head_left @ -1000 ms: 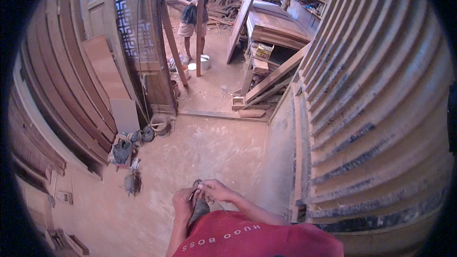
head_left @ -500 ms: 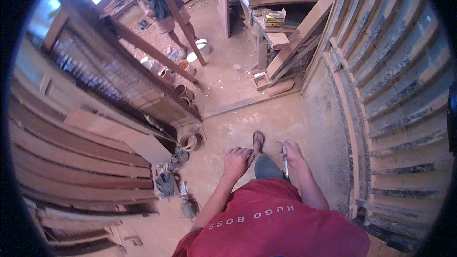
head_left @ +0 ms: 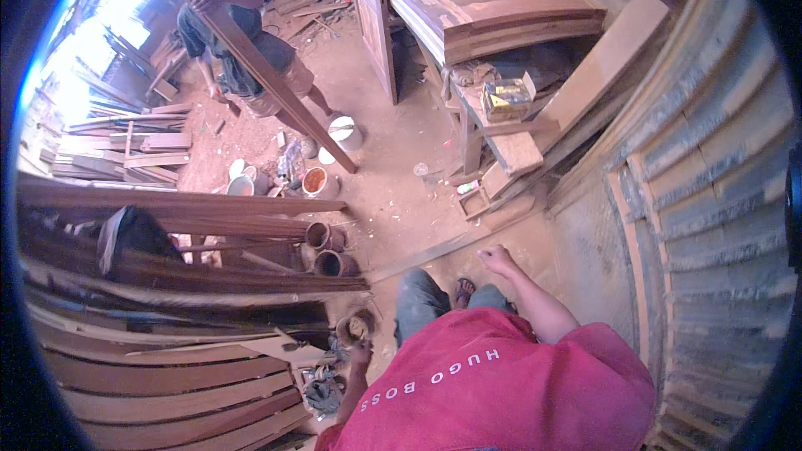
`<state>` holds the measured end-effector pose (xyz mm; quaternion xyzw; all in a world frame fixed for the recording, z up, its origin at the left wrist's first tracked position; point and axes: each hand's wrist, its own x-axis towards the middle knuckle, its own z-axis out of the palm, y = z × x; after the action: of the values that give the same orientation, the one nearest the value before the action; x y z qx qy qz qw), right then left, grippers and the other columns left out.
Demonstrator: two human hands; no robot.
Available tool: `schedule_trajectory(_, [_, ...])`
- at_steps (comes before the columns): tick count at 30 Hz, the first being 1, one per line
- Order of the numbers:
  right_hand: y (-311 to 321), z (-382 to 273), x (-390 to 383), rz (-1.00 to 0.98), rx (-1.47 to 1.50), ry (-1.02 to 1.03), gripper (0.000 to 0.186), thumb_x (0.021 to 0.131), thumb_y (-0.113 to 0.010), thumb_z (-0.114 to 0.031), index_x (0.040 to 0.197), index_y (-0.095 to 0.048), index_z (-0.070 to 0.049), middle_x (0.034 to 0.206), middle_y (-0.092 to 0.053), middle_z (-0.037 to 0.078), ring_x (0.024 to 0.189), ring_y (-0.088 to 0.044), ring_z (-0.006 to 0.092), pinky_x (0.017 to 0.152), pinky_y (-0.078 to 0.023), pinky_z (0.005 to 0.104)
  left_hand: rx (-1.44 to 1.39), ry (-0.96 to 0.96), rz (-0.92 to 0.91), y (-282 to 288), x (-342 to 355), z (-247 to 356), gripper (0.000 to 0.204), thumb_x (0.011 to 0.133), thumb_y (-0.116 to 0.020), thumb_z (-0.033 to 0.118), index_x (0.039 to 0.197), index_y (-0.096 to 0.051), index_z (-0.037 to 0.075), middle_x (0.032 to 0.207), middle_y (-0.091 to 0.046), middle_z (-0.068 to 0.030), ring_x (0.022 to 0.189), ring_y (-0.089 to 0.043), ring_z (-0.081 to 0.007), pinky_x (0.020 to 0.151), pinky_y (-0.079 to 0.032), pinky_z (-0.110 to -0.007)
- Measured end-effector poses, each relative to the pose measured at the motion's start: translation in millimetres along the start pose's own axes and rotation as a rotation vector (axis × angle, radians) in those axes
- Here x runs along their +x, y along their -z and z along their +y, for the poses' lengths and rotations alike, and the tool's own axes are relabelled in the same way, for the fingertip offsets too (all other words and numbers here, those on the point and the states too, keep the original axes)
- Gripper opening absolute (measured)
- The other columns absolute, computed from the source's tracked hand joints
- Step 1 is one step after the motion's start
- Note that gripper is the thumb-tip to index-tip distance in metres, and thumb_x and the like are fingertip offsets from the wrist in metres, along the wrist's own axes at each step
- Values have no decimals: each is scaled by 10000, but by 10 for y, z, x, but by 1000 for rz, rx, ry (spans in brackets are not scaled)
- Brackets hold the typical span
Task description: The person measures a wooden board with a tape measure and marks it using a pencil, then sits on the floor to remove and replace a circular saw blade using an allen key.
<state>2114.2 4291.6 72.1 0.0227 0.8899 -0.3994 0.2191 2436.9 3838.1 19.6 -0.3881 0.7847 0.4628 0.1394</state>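
Note:
My right hand [head_left: 499, 260] is out in front of my body above the sandy floor, its fingers closed. Whatever it holds, if anything, is hidden by the fingers. My left hand [head_left: 360, 357] hangs low at my left side in shadow, closest to a round container [head_left: 357, 327] on the floor and a heap of crumpled cloth or bags [head_left: 323, 391]. Its fingers are too dark to make out. A sandalled foot [head_left: 465, 289] shows between my trouser legs.
A person [head_left: 242, 50] stands ahead at left with a hand on a slanted wooden post [head_left: 267, 75]. Buckets [head_left: 316, 182] stand nearby. Panelled wood [head_left: 493, 0] lies on a bench, with a yellow-black box [head_left: 507, 98]. Stacked boards [head_left: 167, 376] line the left; a low sill [head_left: 455, 246] crosses ahead.
I have moved forward toward the sill. My left hand has dropped from the front to my side. The slim pale tool seen in my right hand before no longer shows.

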Motion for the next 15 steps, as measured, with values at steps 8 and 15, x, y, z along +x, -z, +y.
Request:
schedule_trajectory(8, [-202,-844,2133,-92,-28,50,414,935,-578,-368,832,-674,21,793,-669,243,756,-678,339,720,-504,465,44,92,-78,-199,1633,1708,403,963,-590,382,989,-650,-16,755,-648,-76,623,-647,-223,545,-514,-371])
schedule_trajectory(15, [183,-1036,3303,71,-93,-241,429,939,-543,-384,966,-680,22,955,-683,270,940,-665,421,846,-504,494,160,-92,-174,310,4165,3012,392,961,-585,366,919,-652,-19,749,-653,-125,675,-630,-261,615,-495,-403])
